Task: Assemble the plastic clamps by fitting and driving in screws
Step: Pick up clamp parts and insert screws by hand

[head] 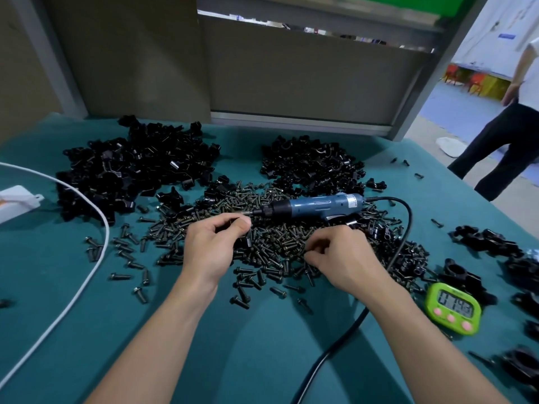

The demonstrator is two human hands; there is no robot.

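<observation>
A wide heap of dark screws [271, 243] covers the middle of the teal table [248, 339]. My left hand [213, 246] holds a black plastic clamp part [246, 239] with curled fingers, just left of the screwdriver's tip. My right hand [338, 255] reaches into the heap with thumb and fingers pinched at a screw; the screw itself is mostly hidden. A blue electric screwdriver [318, 206] lies on the screws behind both hands, its black cable [402, 243] running toward me. Two heaps of black clamp parts lie behind, a left heap [128, 176] and a right heap [312, 164].
Put-together black clamps [490, 240] lie along the right edge beside a green digital timer [451, 309]. A white cable [96, 258] and a white box [14, 204] sit at the left. A person [513, 123] stands beyond the table's far right corner.
</observation>
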